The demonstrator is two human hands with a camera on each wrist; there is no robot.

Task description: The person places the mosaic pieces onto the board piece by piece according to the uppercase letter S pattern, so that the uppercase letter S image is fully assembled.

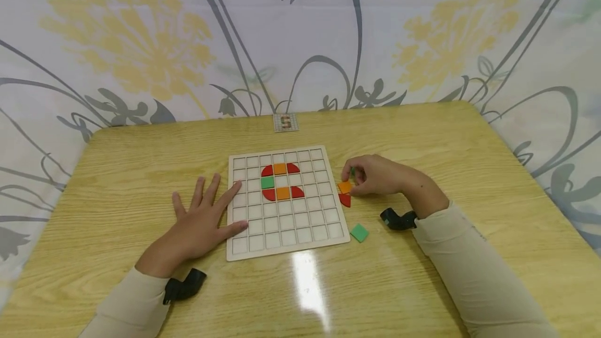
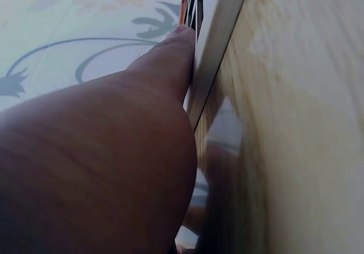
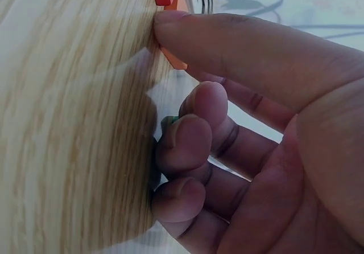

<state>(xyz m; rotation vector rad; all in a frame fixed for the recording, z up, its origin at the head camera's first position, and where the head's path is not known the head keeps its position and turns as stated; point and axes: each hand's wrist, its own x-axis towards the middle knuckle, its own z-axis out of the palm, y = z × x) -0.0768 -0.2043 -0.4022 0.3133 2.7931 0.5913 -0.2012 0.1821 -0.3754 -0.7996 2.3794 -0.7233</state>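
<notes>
Splayed the fingers of the left hand (image 1: 199, 226) wide apart, resting thumb and index fingertips on the left side of the gridded board (image 1: 287, 221); gripped nothing there. Curled the right hand (image 1: 375, 176) just beyond the board's right edge, thumb and index finger bent around a loose orange square (image 1: 343, 187) (could not tell how firmly).

Had 7 pieces in the cells: 4 red quarter-rounds (image 1: 269, 195), 2 orange squares (image 1: 283, 193) and 1 green square (image 1: 267, 182), making a C-like curve open to the right. Judged that, against the S-like figure on the small card (image 1: 286, 122) behind the board, as the upper part, so perhaps past halfway. Lacked, by that reading, the lower curve. Had 4 loose pieces in sight: the orange square, a red quarter-round (image 1: 345, 200) close against it, a loose green square (image 1: 359, 232) near the board's lower right corner, and a green piece (image 3: 168, 121) mostly hidden by the right fingers.

Faced a flowered backdrop (image 1: 281, 40) beyond the wooden table (image 1: 469, 171). Saw little in the way, save the red piece crowding the right thumb and left fingertips overlapping the first column.
</notes>
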